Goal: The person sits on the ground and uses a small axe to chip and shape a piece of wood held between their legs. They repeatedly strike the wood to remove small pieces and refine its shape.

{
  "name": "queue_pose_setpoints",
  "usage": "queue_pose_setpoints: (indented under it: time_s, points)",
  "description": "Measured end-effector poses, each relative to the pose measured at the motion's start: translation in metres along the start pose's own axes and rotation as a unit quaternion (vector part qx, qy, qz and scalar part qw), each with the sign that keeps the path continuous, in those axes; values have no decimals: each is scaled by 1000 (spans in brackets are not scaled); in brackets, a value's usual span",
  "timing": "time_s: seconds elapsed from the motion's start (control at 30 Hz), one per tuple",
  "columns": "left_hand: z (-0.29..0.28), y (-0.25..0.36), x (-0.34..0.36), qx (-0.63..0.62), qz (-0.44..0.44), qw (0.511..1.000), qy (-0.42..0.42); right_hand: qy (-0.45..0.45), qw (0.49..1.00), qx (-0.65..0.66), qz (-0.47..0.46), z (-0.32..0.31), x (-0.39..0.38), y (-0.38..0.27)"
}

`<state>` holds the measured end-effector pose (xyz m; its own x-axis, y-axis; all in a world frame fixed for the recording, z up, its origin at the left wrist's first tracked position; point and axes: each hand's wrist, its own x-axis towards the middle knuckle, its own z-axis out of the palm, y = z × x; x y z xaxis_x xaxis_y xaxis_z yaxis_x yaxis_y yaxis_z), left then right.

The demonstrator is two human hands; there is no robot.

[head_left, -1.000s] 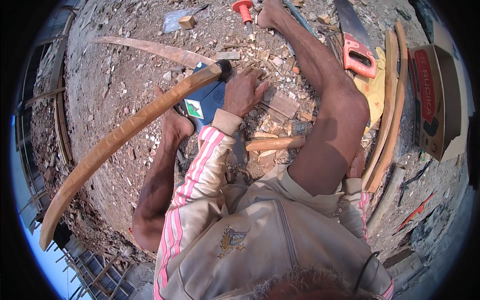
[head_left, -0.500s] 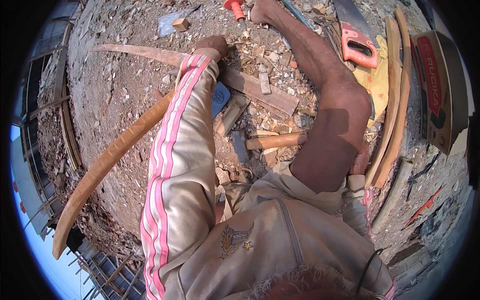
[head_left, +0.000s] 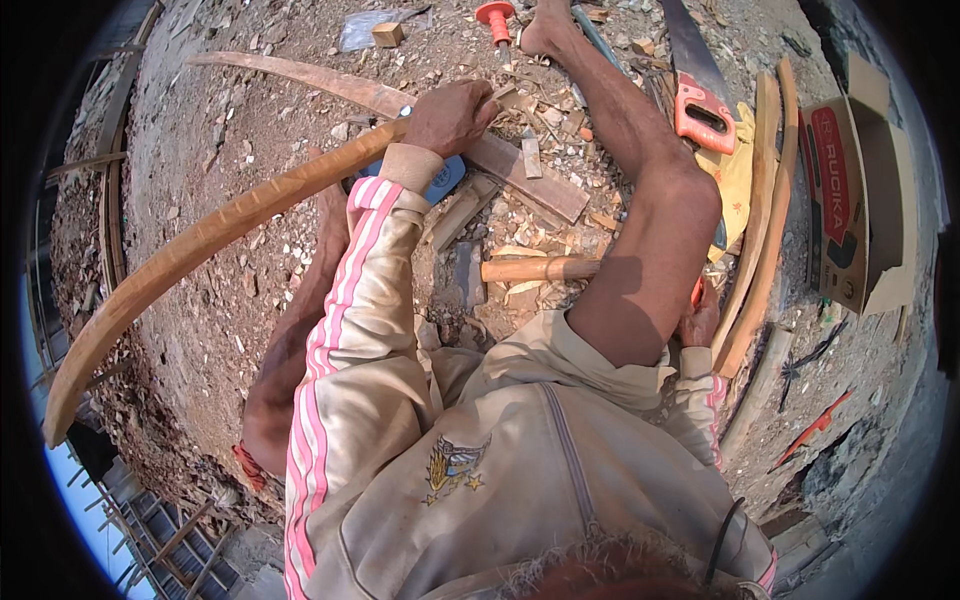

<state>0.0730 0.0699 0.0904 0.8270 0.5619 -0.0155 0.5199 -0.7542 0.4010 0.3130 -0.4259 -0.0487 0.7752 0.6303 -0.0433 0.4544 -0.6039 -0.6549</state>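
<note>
My left hand (head_left: pixel 450 118) is closed around the upper end of a long curved piece of wood (head_left: pixel 225 215). The wood slants down to the far left, and its end inside my grip is hidden. Beneath that hand lies a flat reddish board (head_left: pixel 535 175) among chips, partly covering a blue flat object (head_left: pixel 446 180). By my bent right knee, my right hand (head_left: pixel 700 318) is closed on an orange-red thing (head_left: pixel 697 292), mostly hidden by the leg. Between my legs rests a hammer (head_left: pixel 540 270) with a wooden handle.
A handsaw (head_left: pixel 705 115) with an orange handle lies at the upper right, beside a yellow cloth (head_left: pixel 737 185). Two curved wood strips (head_left: pixel 765 220) and an open cardboard box (head_left: pixel 868 200) are farther right. A chisel (head_left: pixel 497 22) with an orange grip lies near my right foot.
The curved wood has swung up and left with my left hand, which has come nearer. An orange-red thing now shows at my right hand. The view has shifted slightly.
</note>
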Motion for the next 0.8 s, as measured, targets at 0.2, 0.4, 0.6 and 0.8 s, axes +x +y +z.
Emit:
queue_pose_setpoints:
  time_s: [0.2,0.4,0.6,0.8]
  points:
    - [-41,-10,-55,203,-104,973,-27,-16,980,150,131,-51,8,-54]
    - [-61,-52,-45,250,-185,950,-30,35,950,296,98,-90,25,-127]
    - [-75,-137,-38,245,-297,923,1,36,922,384,40,-121,31,-192]
    - [-66,-176,-33,321,-202,919,105,-75,848,523,50,-101,40,-266]
